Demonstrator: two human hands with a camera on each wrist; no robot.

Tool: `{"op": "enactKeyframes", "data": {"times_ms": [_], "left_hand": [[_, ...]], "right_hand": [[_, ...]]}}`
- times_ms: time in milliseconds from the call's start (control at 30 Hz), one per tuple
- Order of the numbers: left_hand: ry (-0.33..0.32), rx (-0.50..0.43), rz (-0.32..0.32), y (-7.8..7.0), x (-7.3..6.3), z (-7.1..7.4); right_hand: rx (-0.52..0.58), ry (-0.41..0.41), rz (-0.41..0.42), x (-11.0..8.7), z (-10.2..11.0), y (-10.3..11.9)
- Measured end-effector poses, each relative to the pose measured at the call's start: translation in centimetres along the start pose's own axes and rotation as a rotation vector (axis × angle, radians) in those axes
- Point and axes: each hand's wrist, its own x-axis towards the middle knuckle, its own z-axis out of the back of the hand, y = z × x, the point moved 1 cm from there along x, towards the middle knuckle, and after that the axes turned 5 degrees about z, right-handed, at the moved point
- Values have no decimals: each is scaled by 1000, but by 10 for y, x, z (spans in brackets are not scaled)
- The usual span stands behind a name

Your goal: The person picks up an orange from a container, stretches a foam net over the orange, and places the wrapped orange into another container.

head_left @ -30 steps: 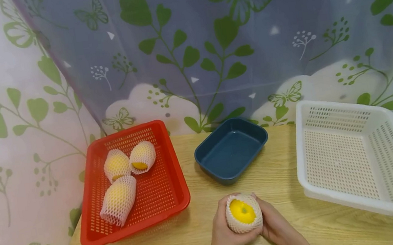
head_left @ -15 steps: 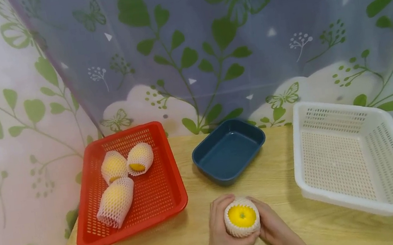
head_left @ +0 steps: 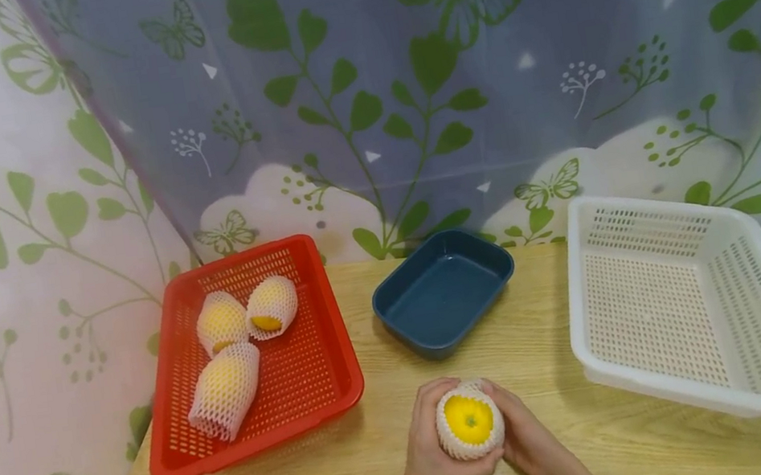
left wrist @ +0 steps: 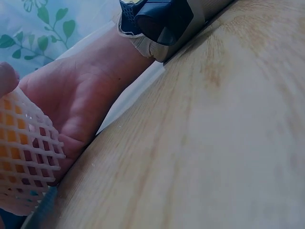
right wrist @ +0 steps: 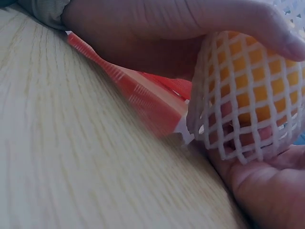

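Observation:
A round yellow fruit point(head_left: 468, 419) sits in a white foam net sleeve point(head_left: 463, 451), its stem end showing through the open top. My left hand point(head_left: 431, 451) grips it from the left, with the thumb across the near side. From the right, my right hand point(head_left: 534, 433) holds the same netted fruit, fingers against the net. Both hands are just above the front of the table. In the right wrist view, the net point(right wrist: 228, 102) reaches below the fruit point(right wrist: 252, 90), and fingers show through its mesh. The left wrist view shows my right hand point(left wrist: 76, 95) beside the net point(left wrist: 35, 152).
A red basket point(head_left: 348, 356) at left holds three net-wrapped yellow fruits point(head_left: 224, 385). Behind the hands stands a dark blue tray point(head_left: 443, 297). A white basket point(head_left: 654, 313) is at right on the wooden table point(head_left: 388, 399). Patterned cloth point(head_left: 391, 106) hangs at the back.
The netted fruit has turned slightly in my hands, so its stem end and the net's opening face differently. Both hands keep their hold; the baskets and tray stay put while the view shifts slightly.

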Motion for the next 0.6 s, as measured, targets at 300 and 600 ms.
{"op": "enactKeyframes", "data": {"times_ms": [300, 600], "left_hand": [[2, -37, 85, -7, 0, 0], [-68, -70, 169, -37, 9, 7]], "right_hand": [[52, -53, -37, 1, 1, 0], [-33, -75, 6, 2, -1, -3]]}}
